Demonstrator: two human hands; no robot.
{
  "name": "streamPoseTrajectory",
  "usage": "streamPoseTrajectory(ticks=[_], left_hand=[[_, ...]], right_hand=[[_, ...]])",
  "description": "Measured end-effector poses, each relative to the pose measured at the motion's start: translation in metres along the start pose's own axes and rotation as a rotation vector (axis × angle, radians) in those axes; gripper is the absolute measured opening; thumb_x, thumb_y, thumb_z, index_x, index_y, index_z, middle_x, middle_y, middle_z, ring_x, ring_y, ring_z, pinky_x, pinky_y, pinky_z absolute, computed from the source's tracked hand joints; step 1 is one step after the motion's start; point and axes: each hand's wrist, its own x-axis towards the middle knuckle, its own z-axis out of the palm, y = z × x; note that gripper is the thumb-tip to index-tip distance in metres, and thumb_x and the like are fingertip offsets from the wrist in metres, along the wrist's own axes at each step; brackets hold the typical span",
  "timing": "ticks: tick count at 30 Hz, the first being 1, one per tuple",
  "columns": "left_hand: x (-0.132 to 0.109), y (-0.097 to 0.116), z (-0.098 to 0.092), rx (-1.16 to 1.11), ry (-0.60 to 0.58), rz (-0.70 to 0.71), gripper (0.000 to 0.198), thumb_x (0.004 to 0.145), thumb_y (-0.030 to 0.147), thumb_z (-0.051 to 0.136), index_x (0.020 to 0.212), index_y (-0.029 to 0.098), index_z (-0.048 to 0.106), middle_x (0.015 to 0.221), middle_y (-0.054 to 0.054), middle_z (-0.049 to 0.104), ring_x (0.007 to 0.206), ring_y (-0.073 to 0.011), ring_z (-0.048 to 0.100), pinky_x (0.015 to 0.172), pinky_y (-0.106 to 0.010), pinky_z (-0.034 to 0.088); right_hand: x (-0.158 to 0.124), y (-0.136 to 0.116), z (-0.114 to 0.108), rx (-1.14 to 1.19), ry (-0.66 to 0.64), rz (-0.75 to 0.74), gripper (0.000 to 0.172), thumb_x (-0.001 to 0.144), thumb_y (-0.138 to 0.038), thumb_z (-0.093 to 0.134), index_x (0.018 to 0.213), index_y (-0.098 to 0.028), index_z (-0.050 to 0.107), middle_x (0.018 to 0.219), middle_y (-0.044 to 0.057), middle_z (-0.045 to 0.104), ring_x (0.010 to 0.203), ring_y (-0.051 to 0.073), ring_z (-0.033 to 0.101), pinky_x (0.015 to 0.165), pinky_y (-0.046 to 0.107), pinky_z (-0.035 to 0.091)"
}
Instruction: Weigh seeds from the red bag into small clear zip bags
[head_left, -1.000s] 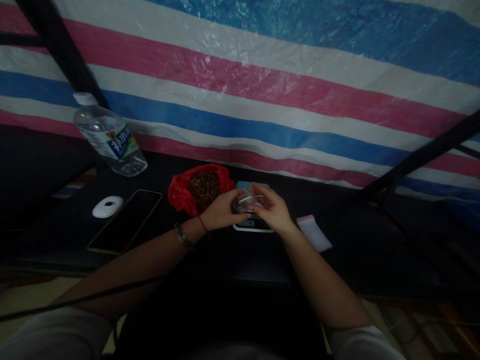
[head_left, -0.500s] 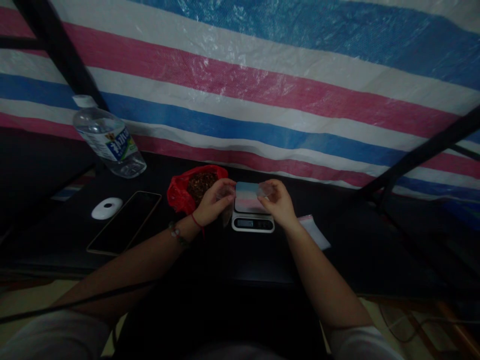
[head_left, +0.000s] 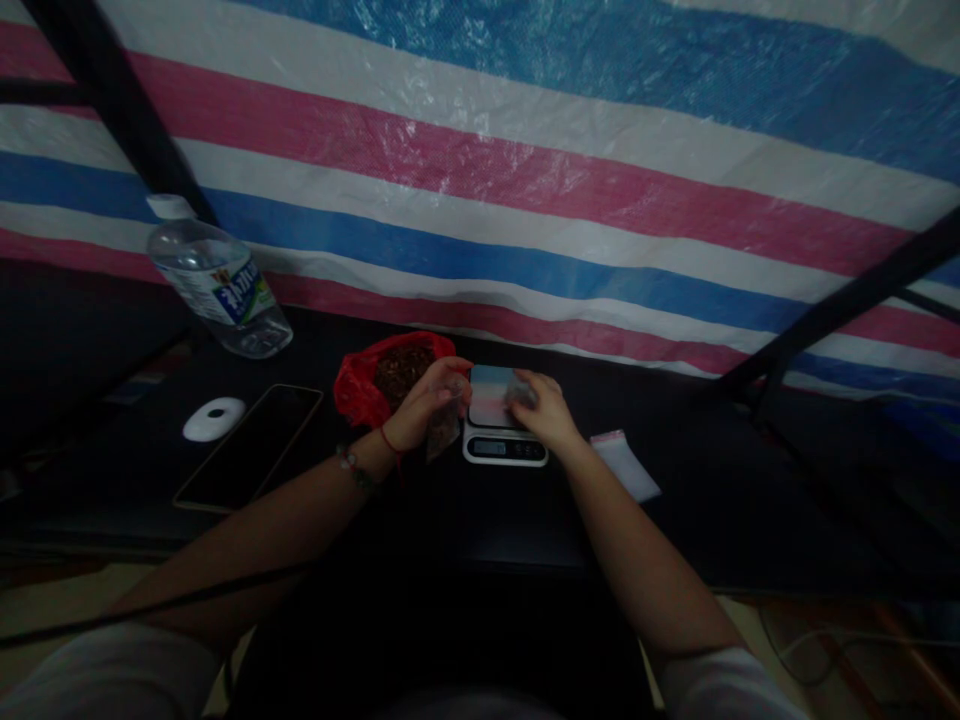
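Note:
My left hand (head_left: 429, 408) is closed on a small clear plastic bag (head_left: 444, 428) with something brownish in its lower part, just left of the digital scale (head_left: 507, 449). Over the right side of the scale's plate, my right hand (head_left: 546, 408) grips a small translucent thing (head_left: 520, 393), whose kind I cannot make out. The plate reflects the striped sheet, and the digits on its display are too dim to read. Behind my left hand lies an open red plastic bag (head_left: 355, 385) full of dark brown shredded bits (head_left: 403, 370).
To the left are a phone (head_left: 251, 445), a white rounded case (head_left: 214, 419) and a clear plastic bottle (head_left: 225, 285). White zip bags (head_left: 626, 466) lie right of my right wrist. A striped sheet (head_left: 480, 170) hangs behind the black table (head_left: 480, 520), between dark metal bars.
My left hand has turned, bringing the small bag toward me and into clearer view. My right hand has shifted slightly, with the translucent thing now lower over the plate.

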Motion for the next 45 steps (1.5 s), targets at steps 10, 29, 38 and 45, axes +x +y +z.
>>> streamPoseTrajectory(ticks=[10,29,38,45], left_hand=[[-0.008,0.013,0.019,-0.115,-0.289,-0.399,0.051,0.068,0.050,0.071,0.104,0.017,0.057,0.082,-0.004,0.060,0.068,-0.0150,0.056,0.058,-0.025,0.044],[0.000,0.010,0.024,0.392,-0.080,-0.322,0.029,0.074,0.035,0.071,0.092,0.013,0.069,0.082,-0.004,0.071,0.073,-0.0156,0.066,0.071,-0.030,0.053],[0.001,0.008,0.019,0.533,0.155,-0.129,0.028,0.076,0.041,0.068,0.086,0.014,0.070,0.082,-0.006,0.072,0.074,-0.0170,0.066,0.070,-0.030,0.054],[0.001,0.010,0.018,0.529,0.229,-0.100,0.027,0.073,0.041,0.070,0.080,0.015,0.068,0.073,-0.003,0.070,0.065,-0.0144,0.063,0.062,-0.026,0.053]], right_hand=[[-0.018,-0.066,-0.023,0.378,-0.116,-0.359,0.029,0.079,-0.031,0.068,0.108,-0.030,0.065,0.130,0.007,0.052,0.125,0.026,0.047,0.104,0.047,0.039],[-0.013,-0.053,-0.019,0.714,0.032,0.179,0.032,0.070,-0.040,0.073,0.096,-0.023,0.064,0.084,0.002,0.066,0.060,0.014,0.059,0.053,0.026,0.049],[-0.016,-0.053,-0.012,0.669,0.020,0.165,0.016,0.069,-0.037,0.073,0.072,-0.022,0.070,0.068,0.000,0.068,0.061,0.016,0.062,0.058,0.027,0.050],[-0.017,-0.053,-0.008,0.667,0.089,0.175,0.015,0.067,-0.035,0.074,0.069,-0.021,0.069,0.066,0.000,0.067,0.060,0.015,0.060,0.057,0.026,0.049]])
